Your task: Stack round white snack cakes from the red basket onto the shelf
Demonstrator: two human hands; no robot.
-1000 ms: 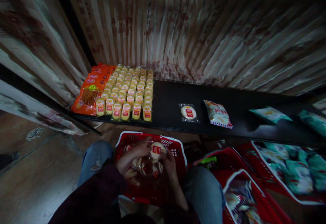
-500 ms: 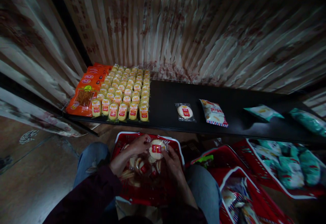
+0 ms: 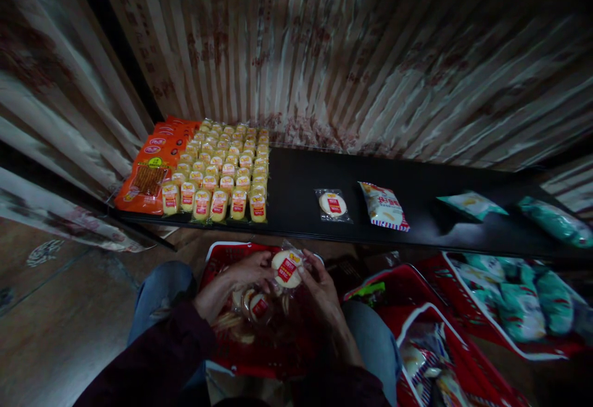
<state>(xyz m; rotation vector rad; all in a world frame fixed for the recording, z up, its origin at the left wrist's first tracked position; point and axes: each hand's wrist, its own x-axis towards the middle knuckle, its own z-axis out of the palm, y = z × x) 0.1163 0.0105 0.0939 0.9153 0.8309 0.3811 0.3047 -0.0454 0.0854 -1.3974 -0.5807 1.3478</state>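
One cracker [image 3: 286, 269] I'm holding above the near basket [image 3: 231, 245], right grip [image 3: 323, 286] pinching its wrapper; whether my left grip [image 3: 248, 270] is pinching, I'm not telling; moving is likely calling for gentleness.

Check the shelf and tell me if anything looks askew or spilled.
Nothing looks spilled. On the shelf, the white bag and two green bags lie at differing angles, somewhat askew, unlike the tidy rows of yellow cakes.
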